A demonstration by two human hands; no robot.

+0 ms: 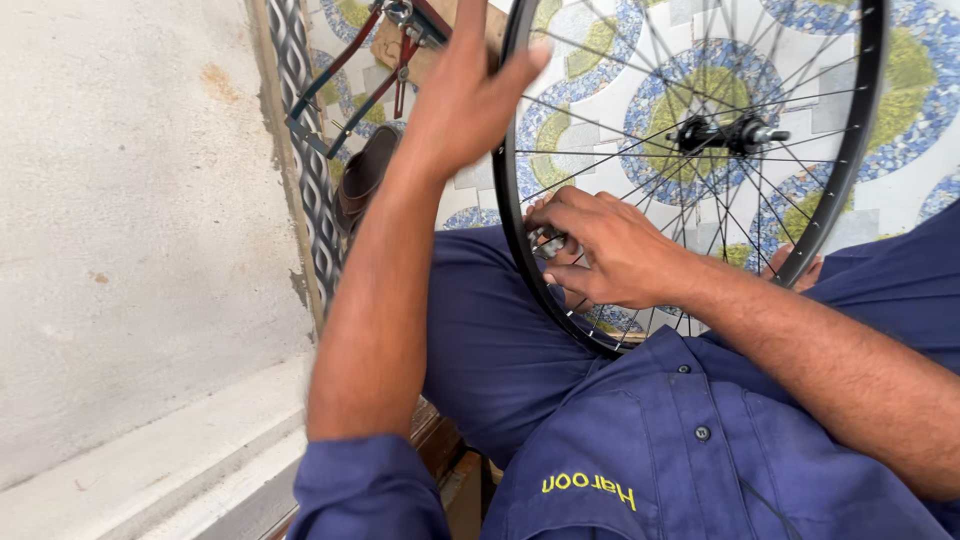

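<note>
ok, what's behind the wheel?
Through the spokes of the wheel: patterned blue-and-green tiled floor, and the person's blue-trousered leg at the lower rim. The right hand covers what it pinches.

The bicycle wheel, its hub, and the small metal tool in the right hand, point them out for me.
bicycle wheel [512, 215]: head view, on the black rim at its left side.
hub [722, 135]: head view, on the black centre body.
small metal tool [546, 243]: head view, on the silver part showing beside the right hand [610, 255].

The left hand [465, 95] is raised, fingers spread and loosely curled, forearm upright. The right hand [600, 250] sits lower, just beside it, fingers pinched together, knuckles up.
</note>
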